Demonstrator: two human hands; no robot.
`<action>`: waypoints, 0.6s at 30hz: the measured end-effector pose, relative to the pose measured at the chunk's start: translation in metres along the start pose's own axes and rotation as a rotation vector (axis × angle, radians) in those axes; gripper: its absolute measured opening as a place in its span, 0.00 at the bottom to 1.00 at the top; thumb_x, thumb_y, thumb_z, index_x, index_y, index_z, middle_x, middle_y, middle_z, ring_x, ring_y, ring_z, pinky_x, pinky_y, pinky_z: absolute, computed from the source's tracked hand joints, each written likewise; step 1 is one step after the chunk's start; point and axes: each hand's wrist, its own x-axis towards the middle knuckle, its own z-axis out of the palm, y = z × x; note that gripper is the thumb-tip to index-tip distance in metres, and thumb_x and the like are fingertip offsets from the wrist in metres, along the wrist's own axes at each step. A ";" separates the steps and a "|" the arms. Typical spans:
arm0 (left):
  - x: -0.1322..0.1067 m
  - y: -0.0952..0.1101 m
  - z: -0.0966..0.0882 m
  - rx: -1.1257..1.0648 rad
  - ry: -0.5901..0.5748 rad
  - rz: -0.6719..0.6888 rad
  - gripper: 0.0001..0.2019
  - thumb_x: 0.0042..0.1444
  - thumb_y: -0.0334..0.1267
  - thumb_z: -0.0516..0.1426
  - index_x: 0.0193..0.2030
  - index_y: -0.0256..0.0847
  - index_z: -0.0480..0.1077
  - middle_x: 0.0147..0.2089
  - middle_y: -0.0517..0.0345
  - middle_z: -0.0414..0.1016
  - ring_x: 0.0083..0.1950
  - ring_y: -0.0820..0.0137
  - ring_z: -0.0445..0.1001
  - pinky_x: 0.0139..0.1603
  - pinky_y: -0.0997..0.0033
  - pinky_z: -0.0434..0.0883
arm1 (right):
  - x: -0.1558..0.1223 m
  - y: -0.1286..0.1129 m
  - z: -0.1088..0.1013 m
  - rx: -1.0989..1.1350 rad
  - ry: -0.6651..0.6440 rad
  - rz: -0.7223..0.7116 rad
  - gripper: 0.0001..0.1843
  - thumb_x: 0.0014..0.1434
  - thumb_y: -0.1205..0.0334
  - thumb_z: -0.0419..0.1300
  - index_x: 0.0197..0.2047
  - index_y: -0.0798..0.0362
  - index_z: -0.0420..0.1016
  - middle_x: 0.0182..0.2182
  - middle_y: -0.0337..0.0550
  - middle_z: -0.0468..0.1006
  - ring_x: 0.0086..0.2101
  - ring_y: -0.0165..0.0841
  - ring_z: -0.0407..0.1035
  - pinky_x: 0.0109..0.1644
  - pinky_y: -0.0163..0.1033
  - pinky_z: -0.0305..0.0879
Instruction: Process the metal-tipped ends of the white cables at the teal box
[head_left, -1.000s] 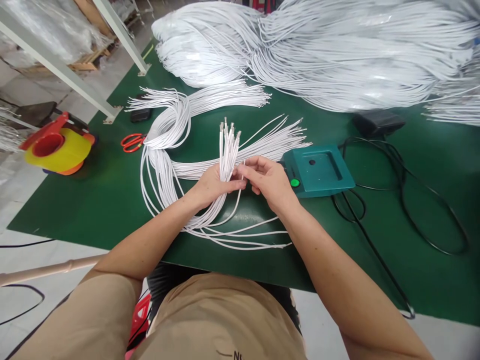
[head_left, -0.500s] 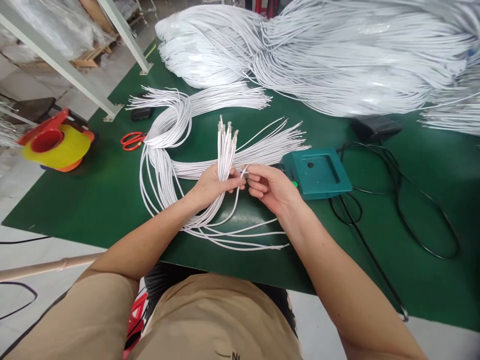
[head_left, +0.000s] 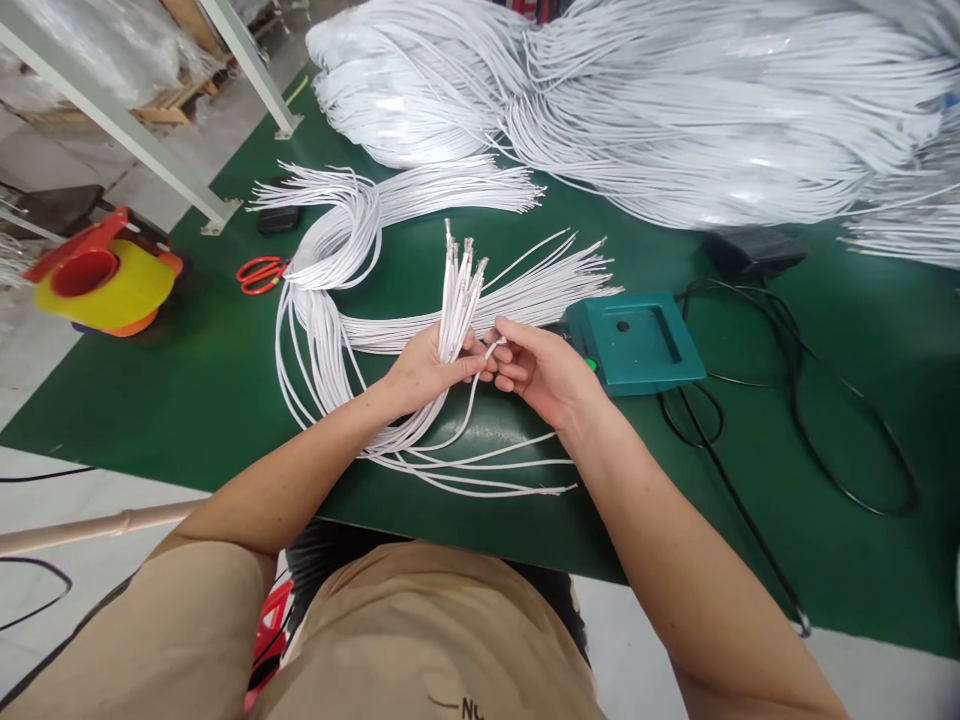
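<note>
My left hand (head_left: pixel 421 372) is closed round a bundle of white wires (head_left: pixel 459 300), whose bare tips with small metal ends point up and away from me. One single white wire (head_left: pixel 472 400) curves up from below, apart from the bundle. Its tip lies at the bent fingers of my right hand (head_left: pixel 546 372), which is close beside the left; the exact finger contact is partly hidden. The wires trail down from my left hand and loop left across the green table (head_left: pixel 187 420). A few loose wire ends (head_left: pixel 517 463) lie below my hands.
A teal device (head_left: pixel 637 345) with a green button and black cables stands right of my hands. Behind lie more wire bundles (head_left: pixel 450 190) and a large wire heap (head_left: pixel 690 110). Orange-handled scissors (head_left: pixel 261 275), a yellow-and-red tape dispenser (head_left: pixel 105 285) and metal posts are at left.
The tips of the bundle in my left hand have tilted slightly right and spread a little. The single wire's end now shows more to the right, against my right fingers.
</note>
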 end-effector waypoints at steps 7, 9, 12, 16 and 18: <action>0.001 0.001 -0.004 -0.096 0.003 0.024 0.18 0.46 0.40 0.68 0.36 0.36 0.65 0.33 0.59 0.75 0.34 0.74 0.76 0.36 0.74 0.72 | 0.000 0.000 -0.001 0.057 -0.039 0.021 0.16 0.48 0.54 0.70 0.24 0.54 0.70 0.21 0.34 0.64 0.23 0.24 0.58 0.25 0.30 0.58; 0.002 0.000 -0.005 -0.120 -0.034 0.052 0.19 0.48 0.40 0.67 0.42 0.36 0.67 0.36 0.58 0.75 0.34 0.74 0.76 0.34 0.75 0.72 | -0.002 0.001 0.001 0.018 -0.011 -0.049 0.14 0.49 0.56 0.69 0.24 0.55 0.71 0.23 0.35 0.68 0.23 0.24 0.60 0.25 0.30 0.59; 0.002 -0.001 -0.006 -0.163 -0.061 0.070 0.27 0.49 0.40 0.67 0.55 0.39 0.65 0.36 0.59 0.74 0.33 0.74 0.75 0.31 0.77 0.70 | -0.004 0.002 0.005 -0.105 0.088 -0.189 0.10 0.50 0.57 0.67 0.30 0.56 0.77 0.24 0.37 0.72 0.23 0.24 0.62 0.27 0.32 0.63; 0.001 -0.002 -0.007 -0.171 -0.097 0.029 0.29 0.51 0.41 0.66 0.59 0.40 0.65 0.36 0.59 0.72 0.34 0.73 0.76 0.31 0.77 0.70 | -0.005 0.004 0.010 -0.309 0.204 -0.326 0.10 0.48 0.60 0.67 0.34 0.55 0.81 0.24 0.36 0.76 0.23 0.25 0.64 0.30 0.34 0.65; 0.001 -0.002 -0.008 -0.175 -0.117 0.019 0.27 0.51 0.40 0.66 0.58 0.41 0.67 0.36 0.59 0.72 0.35 0.73 0.76 0.31 0.77 0.71 | -0.004 0.005 0.010 -0.358 0.238 -0.358 0.08 0.48 0.60 0.67 0.32 0.55 0.81 0.24 0.36 0.76 0.22 0.25 0.64 0.30 0.34 0.65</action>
